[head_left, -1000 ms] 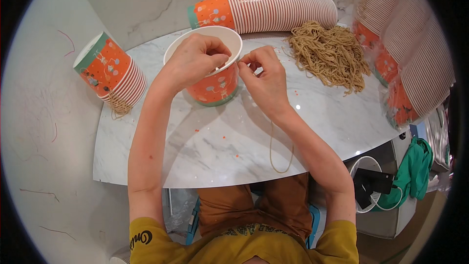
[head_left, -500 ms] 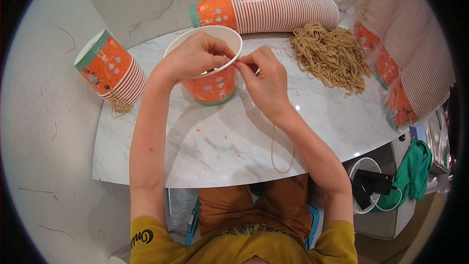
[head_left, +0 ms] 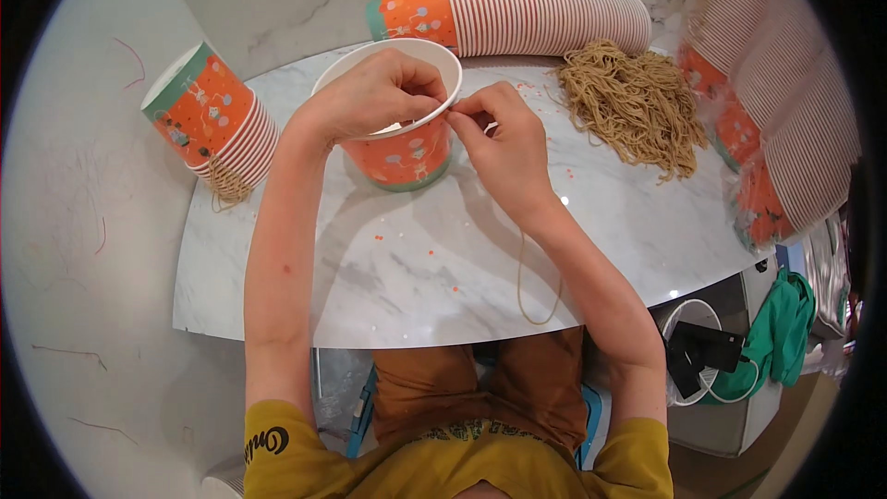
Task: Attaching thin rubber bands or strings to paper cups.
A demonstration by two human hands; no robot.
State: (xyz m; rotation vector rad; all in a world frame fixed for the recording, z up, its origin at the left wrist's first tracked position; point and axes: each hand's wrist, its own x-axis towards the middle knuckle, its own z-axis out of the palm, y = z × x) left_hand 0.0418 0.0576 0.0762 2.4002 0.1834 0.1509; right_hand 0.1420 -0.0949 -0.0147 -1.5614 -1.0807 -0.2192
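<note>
An orange paper cup (head_left: pixel 402 159) with a white inside stands upright on the marble table (head_left: pixel 425 259). My left hand (head_left: pixel 374 92) lies over its rim, fingers pinched at the near right edge. My right hand (head_left: pixel 504 143) meets it there, fingertips pinched on the same spot of the rim. A thin tan string (head_left: pixel 536 282) hangs down from under my right hand and loops over the table's front edge. What exactly sits between the fingertips is too small to see.
A long stack of cups (head_left: pixel 517 14) lies on its side at the back. A short stack (head_left: pixel 217 120) lies at the left with strings under it. A heap of tan strings (head_left: pixel 628 106) sits at the right, beside bagged cup stacks (head_left: pixel 767 102).
Both hands stay at the cup's rim; the fingers have drawn closer together over the right edge. The cup has not moved.
</note>
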